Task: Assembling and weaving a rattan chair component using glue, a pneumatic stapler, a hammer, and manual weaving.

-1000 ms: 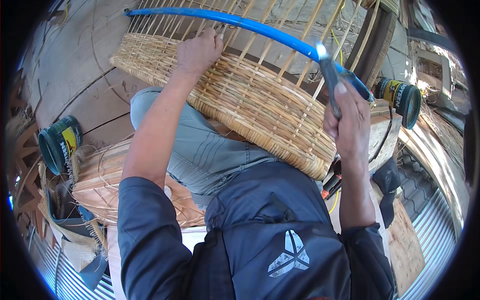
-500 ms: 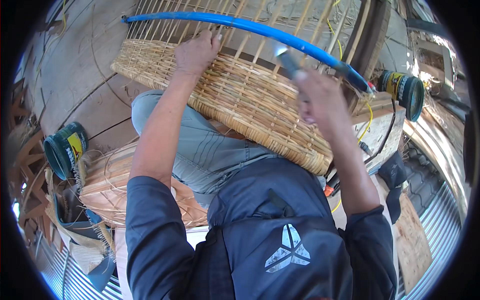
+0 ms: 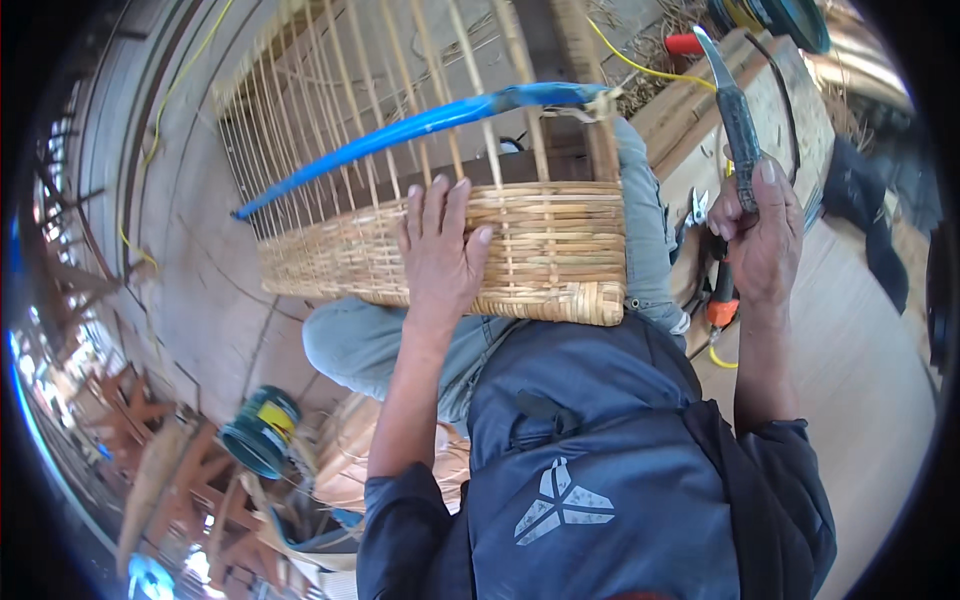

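Observation:
Across my lap lies a woven rattan panel (image 3: 560,235), its thin bare stakes (image 3: 430,85) rising away from me. A bent blue tube (image 3: 410,128) crosses those stakes, tied at its right end. My left hand (image 3: 442,262) rests on the weave near its upper edge, fingers spread and gripping nothing. Off to the right of the panel, my right hand (image 3: 768,240) is closed around the dark handle of a curved-blade knife (image 3: 740,130). The blade points up and away, touching nothing.
Wooden blocks (image 3: 680,130) stand at the right, with snips (image 3: 698,206) and an orange-and-black tool (image 3: 720,308) on a yellow cord beside my leg. A green bucket (image 3: 260,440) lies tipped at lower left; another green container (image 3: 800,25) is at the far right.
My view has turned. My right hand has moved the knife away from the stakes to the right of the panel. My left hand has gone from gripping at the stakes to lying on the weave.

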### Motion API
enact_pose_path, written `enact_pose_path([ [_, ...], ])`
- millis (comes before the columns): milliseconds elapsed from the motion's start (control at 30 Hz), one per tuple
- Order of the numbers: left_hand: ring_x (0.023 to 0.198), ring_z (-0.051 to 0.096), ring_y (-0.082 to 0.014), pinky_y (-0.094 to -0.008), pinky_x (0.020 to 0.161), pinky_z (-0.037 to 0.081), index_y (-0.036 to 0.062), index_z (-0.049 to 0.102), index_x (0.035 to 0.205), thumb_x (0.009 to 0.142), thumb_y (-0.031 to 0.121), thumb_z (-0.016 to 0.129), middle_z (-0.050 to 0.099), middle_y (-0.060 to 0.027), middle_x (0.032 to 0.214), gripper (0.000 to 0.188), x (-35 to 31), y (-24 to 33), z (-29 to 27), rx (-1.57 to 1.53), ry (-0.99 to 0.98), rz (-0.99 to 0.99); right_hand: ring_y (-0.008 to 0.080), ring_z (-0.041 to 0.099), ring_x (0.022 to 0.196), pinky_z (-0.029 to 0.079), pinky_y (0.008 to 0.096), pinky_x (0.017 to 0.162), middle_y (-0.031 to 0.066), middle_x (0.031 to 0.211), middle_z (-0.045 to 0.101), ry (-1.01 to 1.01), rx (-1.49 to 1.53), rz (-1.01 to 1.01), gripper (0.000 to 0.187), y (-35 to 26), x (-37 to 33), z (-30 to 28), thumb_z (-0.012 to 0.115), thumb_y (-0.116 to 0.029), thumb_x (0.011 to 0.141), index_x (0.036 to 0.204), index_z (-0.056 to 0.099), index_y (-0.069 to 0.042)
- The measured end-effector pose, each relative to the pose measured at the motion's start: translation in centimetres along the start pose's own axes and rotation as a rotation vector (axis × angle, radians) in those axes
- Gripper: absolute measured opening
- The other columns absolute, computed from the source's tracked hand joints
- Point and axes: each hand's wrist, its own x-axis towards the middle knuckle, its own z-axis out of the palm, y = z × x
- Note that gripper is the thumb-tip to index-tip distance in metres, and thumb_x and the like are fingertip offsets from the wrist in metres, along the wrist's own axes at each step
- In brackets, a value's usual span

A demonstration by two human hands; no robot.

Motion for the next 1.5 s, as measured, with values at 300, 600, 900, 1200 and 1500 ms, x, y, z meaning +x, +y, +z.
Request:
enact_pose_path([
  [300,0.133,0.022,-0.0420,-0.0556,0.106,0.016,0.0067,0.039,0.135,0.090,0.043,0.046,0.032,-0.0166,0.141,0.058,5.1,13.3,1.1,0.017,-0.138,0.158,0.0073,0.040,0.051,0.034,0.0210,0.046,0.0003,0.061,0.044,0.066,0.105,0.202,0.033,2.3,2.2,-9.7,0.048,-0.025,0.096,0.115,0.053,0.001],
  [600,0.134,0.020,-0.0416,-0.0494,0.109,0.016,0.0047,0.037,0.137,0.094,0.040,0.040,0.029,-0.0207,0.143,0.056,5.2,16.4,4.1,0.041,-0.114,0.107,0.0074,0.044,0.053,0.037,0.0220,0.048,0.0010,0.064,0.047,-0.005,0.086,0.177,0.031,4.5,2.3,-14.7,0.044,-0.020,0.096,0.117,0.049,0.002],
  [900,0.134,0.022,-0.0423,-0.0493,0.109,0.017,0.0066,0.038,0.137,0.095,0.036,0.041,0.031,-0.0209,0.142,0.052,4.5,16.7,3.9,0.030,-0.108,0.123,0.0076,0.048,0.062,0.040,0.0246,0.055,0.0021,0.066,0.049,-0.248,0.015,0.307,0.026,6.0,-2.4,-14.4,0.047,-0.018,0.095,0.108,0.051,0.003],
  [1200,0.133,0.023,-0.0438,-0.0503,0.108,0.018,0.0063,0.037,0.138,0.095,0.036,0.038,0.031,-0.0220,0.141,0.052,3.0,17.0,4.1,0.037,-0.093,0.123,0.0126,0.050,0.060,0.042,0.0298,0.056,0.0067,0.065,0.052,-0.324,-0.232,0.319,0.024,6.6,-4.7,-14.9,0.048,-0.022,0.095,0.101,0.050,0.001],
  [1500,0.133,0.022,-0.0417,-0.0480,0.109,0.019,-0.0051,0.033,0.135,0.095,0.036,0.040,0.028,-0.0271,0.140,0.058,-1.1,14.7,3.6,-0.063,0.197,0.039,0.0076,0.051,0.064,0.044,0.0238,0.059,0.0012,0.072,0.054,-0.233,0.019,0.237,0.018,7.6,-4.0,-13.5,0.049,-0.015,0.094,0.104,0.046,0.000],
])
